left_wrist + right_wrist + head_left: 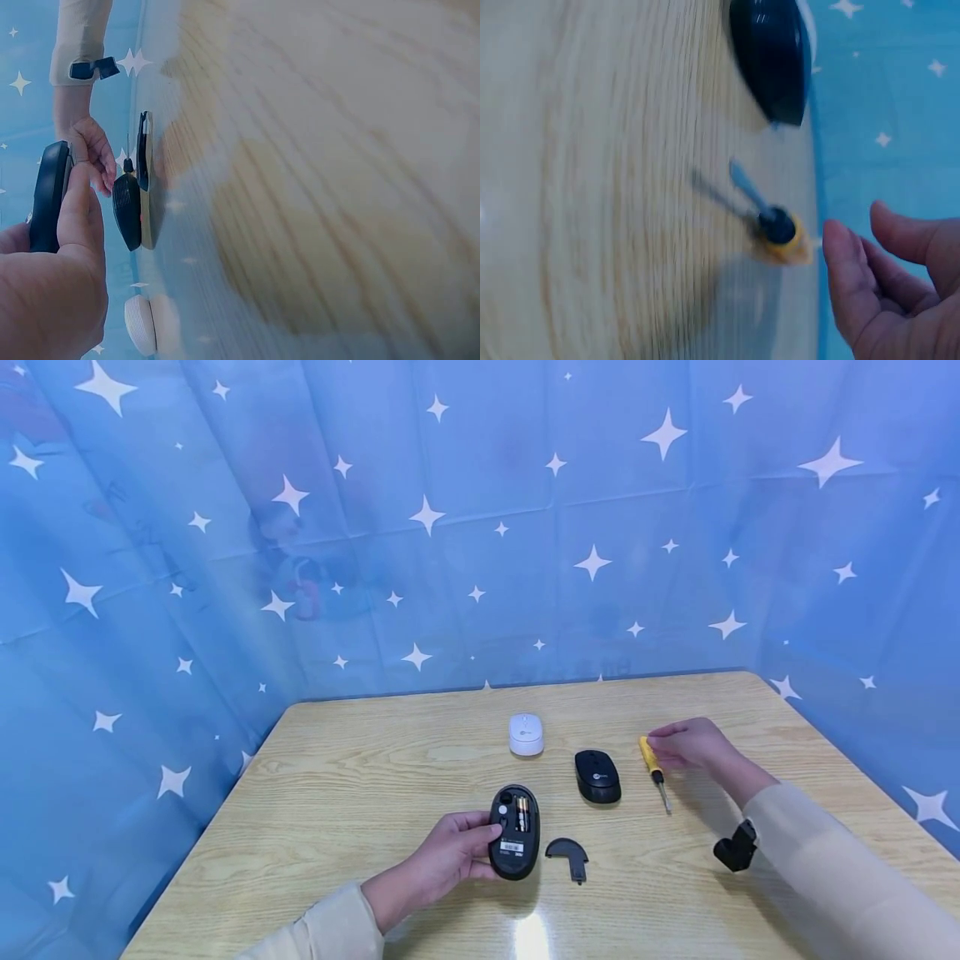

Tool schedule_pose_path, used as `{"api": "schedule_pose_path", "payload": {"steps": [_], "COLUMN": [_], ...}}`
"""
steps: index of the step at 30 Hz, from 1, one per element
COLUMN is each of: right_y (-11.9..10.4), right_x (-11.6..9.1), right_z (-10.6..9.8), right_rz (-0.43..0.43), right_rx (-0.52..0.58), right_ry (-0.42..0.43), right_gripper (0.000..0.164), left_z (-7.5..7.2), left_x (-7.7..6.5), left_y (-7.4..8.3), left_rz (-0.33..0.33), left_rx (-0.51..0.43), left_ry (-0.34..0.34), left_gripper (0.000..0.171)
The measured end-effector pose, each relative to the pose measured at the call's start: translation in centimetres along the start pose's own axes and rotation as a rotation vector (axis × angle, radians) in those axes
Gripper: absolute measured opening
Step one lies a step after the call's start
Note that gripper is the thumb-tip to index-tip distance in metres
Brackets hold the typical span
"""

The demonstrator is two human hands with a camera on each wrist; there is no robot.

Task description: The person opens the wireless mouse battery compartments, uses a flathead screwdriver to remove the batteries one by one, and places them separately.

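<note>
Held mouse with its battery bay exposed. My left grip [442, 853] is pinching the held mouse [514, 833] by its side, clear of the bench [375, 760], its underside facing up toward the head camera. The batteries [522, 815] are showing in the uncovered bay; the cover [573, 852] is lying on the bench just to the right of the mouse, apart from it.

My right grip [692, 746] is hovering beside the yellow handle of the screwdriver [657, 775], whose blade is pointing back toward me. In the right wrist view, thumb and forefinger are standing apart, a modest gap between them and nothing held; I am unable to tell whether a fingertip is touching the handle. The second mouse [597, 777] is sitting between the held mouse and the screwdriver, and the white mouse [526, 735] is resting farther back.

I am judging the step in hand to be handling the screwdriver while steadying the uncovered mouse. If I am taking up the tool, the next move is calling for thumb and fingers closing round its handle; if I am leaving it, for the right grip crossing to the bay or cover. Either way, the left grip is needing to avoid tipping the mouse, nothing covering its batteries.
</note>
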State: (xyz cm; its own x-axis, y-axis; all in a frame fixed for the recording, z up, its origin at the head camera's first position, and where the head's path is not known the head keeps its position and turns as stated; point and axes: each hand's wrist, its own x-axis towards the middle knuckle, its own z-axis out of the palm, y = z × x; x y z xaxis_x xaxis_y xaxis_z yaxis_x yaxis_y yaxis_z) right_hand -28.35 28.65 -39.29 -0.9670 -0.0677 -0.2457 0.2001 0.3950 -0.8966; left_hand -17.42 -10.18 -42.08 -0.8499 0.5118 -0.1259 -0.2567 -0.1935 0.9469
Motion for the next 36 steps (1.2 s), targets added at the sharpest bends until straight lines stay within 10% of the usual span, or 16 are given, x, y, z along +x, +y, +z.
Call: {"api": "schedule_pose_path", "payload": {"steps": [36], "right_y": [-5.2], "right_x": [-5.5], "right_z": [11.4], "right_rz": [-0.332], "right_rx": [0.077], "right_ry": [-0.525], "right_gripper": [0.039], "left_z": [0.3], "left_x": [0.2], "left_y": [-0.5], "left_rz": [-0.018], "left_rx": [0.0], "left_ry": [-0.017], "left_gripper": [0.042]}}
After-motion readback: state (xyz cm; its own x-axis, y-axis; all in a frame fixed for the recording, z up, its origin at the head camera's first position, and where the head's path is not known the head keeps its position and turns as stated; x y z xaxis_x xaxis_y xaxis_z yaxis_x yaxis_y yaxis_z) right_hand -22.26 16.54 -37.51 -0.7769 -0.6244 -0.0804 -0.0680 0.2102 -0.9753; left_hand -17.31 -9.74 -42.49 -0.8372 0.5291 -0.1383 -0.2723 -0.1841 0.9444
